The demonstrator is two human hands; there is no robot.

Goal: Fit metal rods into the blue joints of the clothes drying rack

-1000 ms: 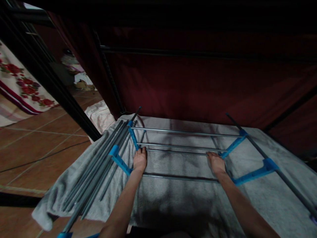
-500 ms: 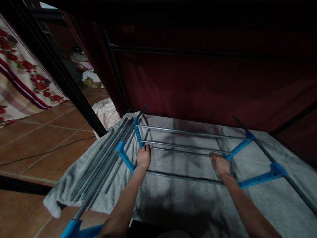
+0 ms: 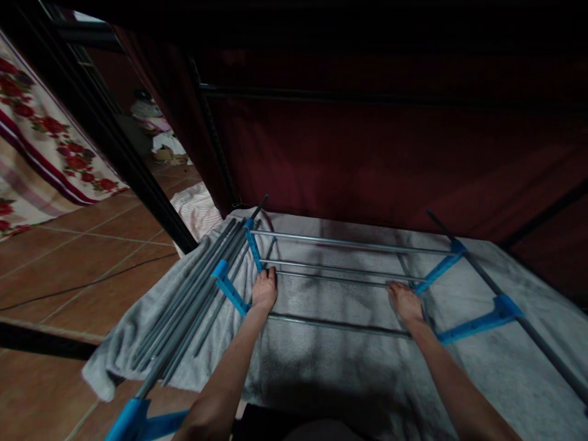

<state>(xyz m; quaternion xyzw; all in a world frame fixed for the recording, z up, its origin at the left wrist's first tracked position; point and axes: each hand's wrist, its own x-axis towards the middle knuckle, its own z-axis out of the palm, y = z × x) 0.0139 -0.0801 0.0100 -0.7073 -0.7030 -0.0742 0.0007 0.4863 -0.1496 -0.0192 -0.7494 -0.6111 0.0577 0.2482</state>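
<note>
Blue-and-grey rack (image 3: 353, 241), partly built, lying on grey blanket (image 3: 344, 373). Left hand (image 3: 265, 289) at the left end of the rack's inner rod (image 3: 331, 278), right hand (image 3: 405, 301) near its right end; fingers bent over it, undersides hidden, can't tell if either actually grips. Rod ends covered by hands, seating in brackets unclear. Rack's nearest left bracket (image 3: 133, 419) cut by bottom edge; right pole (image 3: 554, 358) runs out of frame. Loose rods (image 3: 185, 293) left of rack, overlapping, count unclear. Red curtain (image 3: 367, 165) behind rack, dark up top.
</note>
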